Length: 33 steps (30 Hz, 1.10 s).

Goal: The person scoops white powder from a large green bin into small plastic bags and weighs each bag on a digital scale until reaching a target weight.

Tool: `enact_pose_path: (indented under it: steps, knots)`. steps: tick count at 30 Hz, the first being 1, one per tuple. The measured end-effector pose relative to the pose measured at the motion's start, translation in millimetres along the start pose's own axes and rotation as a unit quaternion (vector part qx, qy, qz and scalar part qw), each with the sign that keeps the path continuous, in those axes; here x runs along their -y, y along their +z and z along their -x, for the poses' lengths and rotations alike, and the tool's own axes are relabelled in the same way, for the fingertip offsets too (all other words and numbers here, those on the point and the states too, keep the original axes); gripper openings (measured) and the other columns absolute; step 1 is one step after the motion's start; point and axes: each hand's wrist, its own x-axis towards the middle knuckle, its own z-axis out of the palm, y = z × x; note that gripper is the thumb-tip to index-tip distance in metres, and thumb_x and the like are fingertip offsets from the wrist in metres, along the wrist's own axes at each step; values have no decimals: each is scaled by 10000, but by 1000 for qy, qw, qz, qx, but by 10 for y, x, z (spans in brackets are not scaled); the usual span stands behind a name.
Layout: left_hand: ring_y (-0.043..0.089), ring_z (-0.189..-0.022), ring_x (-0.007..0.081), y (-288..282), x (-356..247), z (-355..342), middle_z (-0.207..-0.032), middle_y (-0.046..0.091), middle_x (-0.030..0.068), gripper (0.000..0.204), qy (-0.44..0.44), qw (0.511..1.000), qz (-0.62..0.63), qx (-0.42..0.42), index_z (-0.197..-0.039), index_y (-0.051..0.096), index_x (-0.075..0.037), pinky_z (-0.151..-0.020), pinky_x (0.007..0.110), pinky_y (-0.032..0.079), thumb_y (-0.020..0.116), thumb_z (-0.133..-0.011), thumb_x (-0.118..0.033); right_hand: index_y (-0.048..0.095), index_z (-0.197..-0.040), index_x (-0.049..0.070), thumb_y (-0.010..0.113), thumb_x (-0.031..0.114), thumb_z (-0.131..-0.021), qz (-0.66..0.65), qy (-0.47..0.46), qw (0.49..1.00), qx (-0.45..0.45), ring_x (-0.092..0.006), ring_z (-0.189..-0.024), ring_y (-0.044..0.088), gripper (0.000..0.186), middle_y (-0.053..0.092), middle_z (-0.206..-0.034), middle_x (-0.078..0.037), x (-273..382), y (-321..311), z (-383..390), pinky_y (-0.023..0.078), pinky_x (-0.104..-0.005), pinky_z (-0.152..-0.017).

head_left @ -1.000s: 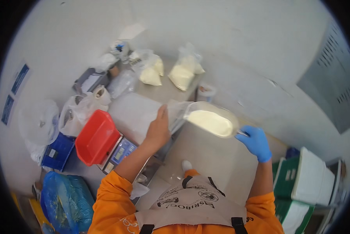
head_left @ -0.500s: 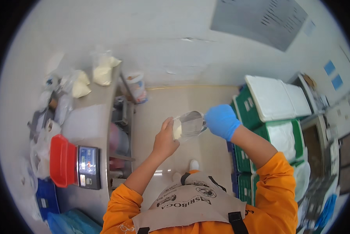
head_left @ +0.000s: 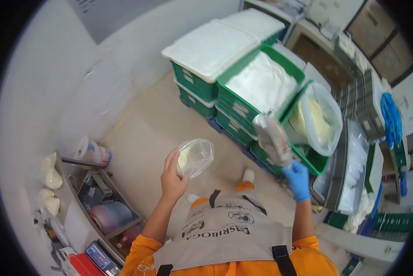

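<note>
My bare left hand (head_left: 173, 179) grips a clear plastic bag (head_left: 200, 157) by its side. A little pale yellow powder lies in the bag, close to my fingers, and its mouth gapes toward the right. In a blue glove, my right hand (head_left: 297, 180) is closed round the handle of a metal scoop (head_left: 274, 140). The scoop points away from me, beside a large clear liner bag (head_left: 334, 120) of pale yellow powder (head_left: 318, 120) that stands in a green crate. Bag and scoop are well apart.
Green crates (head_left: 236, 103) with a white lid (head_left: 215, 48) are stacked ahead. At lower left, a steel table holds filled powder bags (head_left: 51, 172), a digital scale (head_left: 100, 257) and a red tray (head_left: 84, 265). Grey crates (head_left: 354, 170) stand at right.
My view has swung right, toward the crates and the powder liner. The scoop has come out of the bag's mouth and moved right; my left hand still holds the bag.
</note>
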Motion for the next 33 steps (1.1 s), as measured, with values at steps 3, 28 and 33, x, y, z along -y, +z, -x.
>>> enact_pose_path:
  steps: [3, 28, 33]
  knots:
    - [636, -748, 188, 599, -329, -65, -1482, 457, 126, 705, 18, 998, 8, 52, -1374, 513, -5, -624, 284, 509, 576, -677, 76, 576, -771, -4, 675, 77, -865, 126, 1, 970, -206, -46, -637, 398, 159, 481, -637, 16, -310, -1032, -137, 346, -263, -538]
    - [505, -1282, 422, 2370, -1061, -392, -1397, 504, 283, 662, -79, 928, -306, 197, -1295, 540, 102, -1055, 417, 428, 638, -654, -33, 708, -1067, 13, 508, 316, -955, 320, 349, 873, -119, -374, -934, 706, 380, 717, -1018, -213, -3554, -1981, -3266, 561, -461, -816]
    - [535, -1253, 437, 2431, -1867, -731, -1387, 526, 274, 628, -55, 938, -294, 173, -1278, 567, 88, -1052, 426, 434, 569, -656, -2, 691, -1144, 57, 449, 342, -975, 299, 325, 878, -181, -369, -1053, 670, 411, 691, -1147, -191, -4095, -2393, -4233, 528, -469, -884]
